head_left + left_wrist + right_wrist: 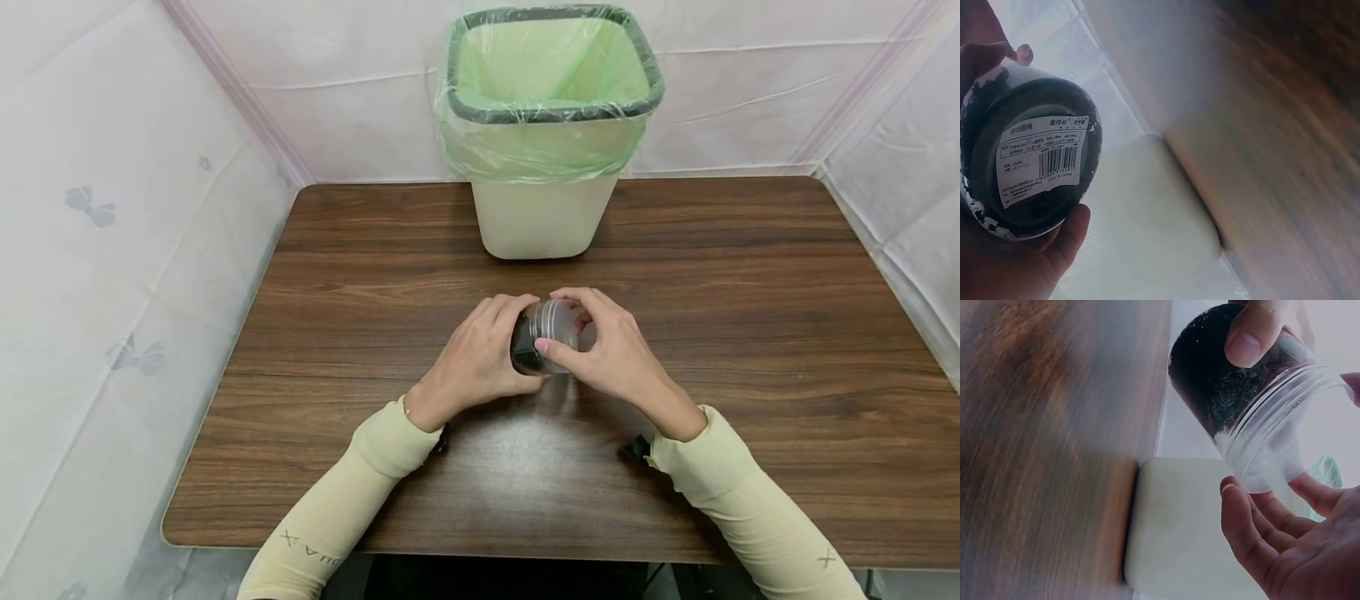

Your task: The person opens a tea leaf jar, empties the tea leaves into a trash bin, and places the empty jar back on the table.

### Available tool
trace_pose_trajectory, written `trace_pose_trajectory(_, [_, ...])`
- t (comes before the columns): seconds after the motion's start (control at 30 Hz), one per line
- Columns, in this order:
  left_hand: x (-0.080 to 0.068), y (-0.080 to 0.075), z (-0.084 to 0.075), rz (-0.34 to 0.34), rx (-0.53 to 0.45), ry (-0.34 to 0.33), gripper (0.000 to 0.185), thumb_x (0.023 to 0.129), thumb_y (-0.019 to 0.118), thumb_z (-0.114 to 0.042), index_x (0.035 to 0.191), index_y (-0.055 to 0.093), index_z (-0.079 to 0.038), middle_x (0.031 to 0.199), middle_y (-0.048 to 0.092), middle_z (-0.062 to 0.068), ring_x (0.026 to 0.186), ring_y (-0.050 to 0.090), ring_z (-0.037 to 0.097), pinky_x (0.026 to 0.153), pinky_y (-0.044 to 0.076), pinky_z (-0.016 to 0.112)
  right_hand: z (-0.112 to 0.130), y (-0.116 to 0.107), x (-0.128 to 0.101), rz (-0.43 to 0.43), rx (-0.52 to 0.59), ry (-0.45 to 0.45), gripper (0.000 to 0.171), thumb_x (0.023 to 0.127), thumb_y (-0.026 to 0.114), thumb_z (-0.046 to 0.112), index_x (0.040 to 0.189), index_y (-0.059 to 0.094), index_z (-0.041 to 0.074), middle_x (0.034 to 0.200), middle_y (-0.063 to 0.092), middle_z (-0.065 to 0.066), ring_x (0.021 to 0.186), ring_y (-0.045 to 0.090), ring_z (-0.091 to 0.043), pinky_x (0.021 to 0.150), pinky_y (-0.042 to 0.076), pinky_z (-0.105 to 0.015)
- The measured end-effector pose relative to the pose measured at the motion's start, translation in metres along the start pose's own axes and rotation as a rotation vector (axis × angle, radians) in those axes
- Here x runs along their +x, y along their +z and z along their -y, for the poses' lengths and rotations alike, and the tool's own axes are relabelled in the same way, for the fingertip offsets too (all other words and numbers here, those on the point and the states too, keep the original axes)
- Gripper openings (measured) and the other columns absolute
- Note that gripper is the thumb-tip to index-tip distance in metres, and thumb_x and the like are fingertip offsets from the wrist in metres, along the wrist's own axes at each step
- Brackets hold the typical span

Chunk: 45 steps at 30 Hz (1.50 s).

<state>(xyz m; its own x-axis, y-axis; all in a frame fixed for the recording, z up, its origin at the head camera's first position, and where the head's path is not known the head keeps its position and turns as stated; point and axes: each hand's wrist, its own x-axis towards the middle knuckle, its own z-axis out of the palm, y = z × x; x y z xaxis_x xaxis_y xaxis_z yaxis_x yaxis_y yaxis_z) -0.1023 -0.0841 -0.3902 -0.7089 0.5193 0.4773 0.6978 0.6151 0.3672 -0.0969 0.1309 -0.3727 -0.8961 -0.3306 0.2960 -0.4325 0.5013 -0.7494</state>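
From the head view, a dark wood-grain table (750, 333) is seen, closed in on three sides by white sheeting (112, 250) printed with faint grey butterflies. A cream waste bin (542, 212) lined with a pale green bag (551, 75) is stood at the far middle of the table. Above the middle of the table, a clear plastic jar (546, 335) partly filled with dark matter is held between both hands, which are clad to the wrists in pale yellow sleeves (375, 475). The jar is laid roughly on its side, its long axis running left to right, with the dark base end gripped in the curled fingers of the left hand (474, 360) and the clear threaded end enclosed by the curled fingers of the right hand (615, 354). From the left wrist view, the base of the jar (1032, 164) is shown face on, with a white barcode label (1044, 159) stuck across it; it is clasped by the left hand (997, 262), thumb below and a fingertip at the top edge. The bin (1154, 231) and table (1285, 144) are seen blurred behind. From the right wrist view, the jar (1241, 394) is seen tilted, its clear mouth end pointed down towards the palm of the right hand (1297, 550), whose fingers are loosely curled about the rim; whether a lid is on cannot be told. A left fingertip (1247, 337) is pressed on the dark upper part.
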Motion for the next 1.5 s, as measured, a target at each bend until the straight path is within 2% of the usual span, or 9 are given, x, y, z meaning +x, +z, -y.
trace_pose_trajectory(0.33, [-0.0001, -0.0019, 0.0007, 0.012, -0.022, -0.041, 0.084, 0.064, 0.086, -0.041, 0.134, 0.053, -0.007, 0.116, 0.059, 0.005, 0.103, 0.054, 0.019, 0.093, 0.045, 0.032, 0.0016, -0.0030, -0.0021, -0.012, 0.028, 0.000, 0.053, 0.085, 0.078, 0.031, 0.132, 0.059, 0.015, 0.113, 0.064, -0.003, 0.088, 0.063, -0.021, 0.062, 0.053, -0.043])
trace_pose_trajectory(0.47, [-0.0006, -0.0021, 0.0014, 0.012, -0.025, -0.043, 0.085, 0.064, 0.086, -0.041, 0.134, 0.052, -0.007, 0.117, 0.059, 0.006, 0.102, 0.054, 0.019, 0.093, 0.044, 0.032, 0.0021, -0.0035, -0.0022, -0.005, 0.027, 0.010, 0.054, 0.086, 0.078, 0.031, 0.132, 0.058, 0.014, 0.113, 0.064, -0.003, 0.087, 0.063, -0.020, 0.061, 0.053, -0.038])
trace_pose_trajectory(0.73, [-0.0015, -0.0038, 0.0024, 0.007, -0.033, -0.040, 0.086, 0.064, 0.087, -0.040, 0.134, 0.052, -0.005, 0.116, 0.060, 0.006, 0.102, 0.055, 0.020, 0.092, 0.045, 0.033, 0.0014, -0.0029, -0.0026, 0.000, 0.041, 0.025, 0.054, 0.086, 0.078, 0.027, 0.133, 0.056, 0.010, 0.117, 0.064, -0.006, 0.085, 0.065, -0.019, 0.062, 0.053, -0.034])
trace_pose_trajectory(1.03, [-0.0014, -0.0054, 0.0028, 0.013, -0.032, -0.050, 0.088, 0.063, 0.088, -0.040, 0.135, 0.051, -0.005, 0.117, 0.059, 0.006, 0.102, 0.055, 0.020, 0.090, 0.045, 0.033, 0.0013, -0.0038, -0.0032, 0.014, 0.077, 0.047, 0.052, 0.088, 0.076, 0.025, 0.134, 0.055, 0.010, 0.119, 0.062, -0.009, 0.085, 0.064, -0.020, 0.066, 0.055, -0.041])
trace_pose_trajectory(1.33, [-0.0006, -0.0058, 0.0035, 0.013, -0.026, -0.057, 0.090, 0.062, 0.088, -0.041, 0.135, 0.051, -0.004, 0.116, 0.060, 0.006, 0.102, 0.055, 0.019, 0.093, 0.044, 0.033, -0.0010, -0.0055, -0.0052, 0.025, 0.095, 0.063, 0.052, 0.090, 0.074, 0.021, 0.134, 0.054, 0.005, 0.115, 0.062, -0.009, 0.082, 0.065, -0.019, 0.068, 0.056, -0.039])
trace_pose_trajectory(1.5, [-0.0005, -0.0062, 0.0036, 0.010, -0.027, -0.061, 0.090, 0.062, 0.088, -0.041, 0.135, 0.051, -0.005, 0.115, 0.060, 0.006, 0.101, 0.055, 0.019, 0.092, 0.045, 0.033, -0.0002, -0.0065, -0.0069, 0.024, 0.096, 0.066, 0.051, 0.089, 0.075, 0.021, 0.134, 0.055, 0.009, 0.112, 0.062, -0.007, 0.081, 0.065, -0.018, 0.068, 0.056, -0.040])
